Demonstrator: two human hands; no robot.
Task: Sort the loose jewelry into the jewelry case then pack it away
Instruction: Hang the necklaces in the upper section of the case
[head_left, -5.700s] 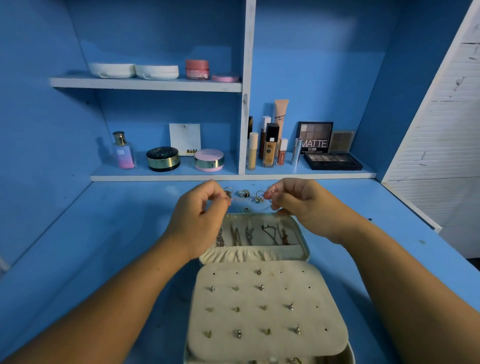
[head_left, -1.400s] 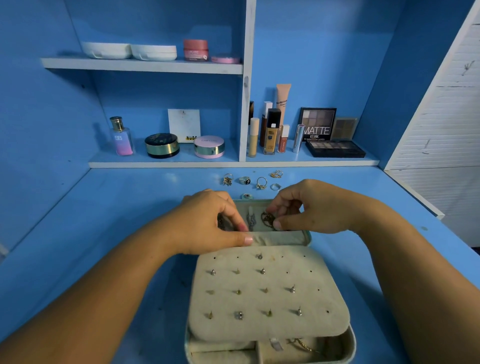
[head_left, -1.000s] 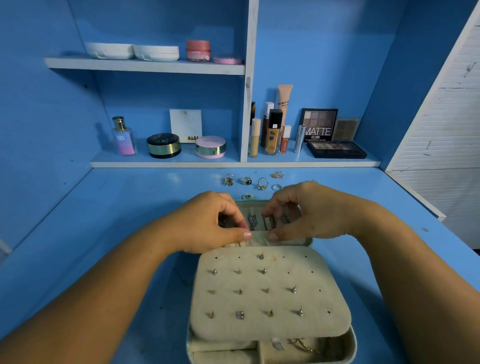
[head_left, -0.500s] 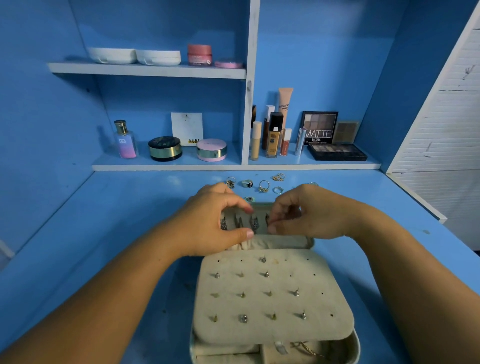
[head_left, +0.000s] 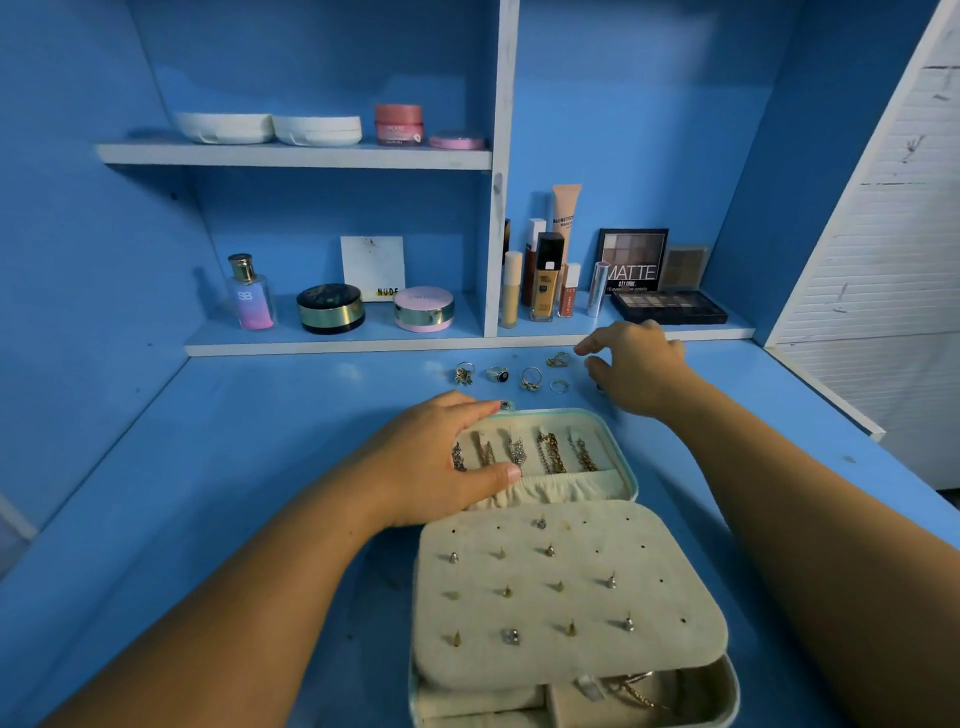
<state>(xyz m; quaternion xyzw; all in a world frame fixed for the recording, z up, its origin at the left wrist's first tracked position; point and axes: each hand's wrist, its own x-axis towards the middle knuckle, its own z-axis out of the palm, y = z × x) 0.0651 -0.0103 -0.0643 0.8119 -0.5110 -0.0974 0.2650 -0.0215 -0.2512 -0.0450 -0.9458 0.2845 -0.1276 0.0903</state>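
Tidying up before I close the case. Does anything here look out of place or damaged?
Only the loose rings, scattered on the desk behind the open jewelry case rather than in it. Nothing looks spilled or broken.

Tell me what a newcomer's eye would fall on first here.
The open cream jewelry case in the middle of the blue desk, its stud-dotted earring panel nearest the camera and chains hanging in the lid. Next, the left hand resting on that lid, and the right hand reaching toward the loose rings lined up below the makeup shelf.
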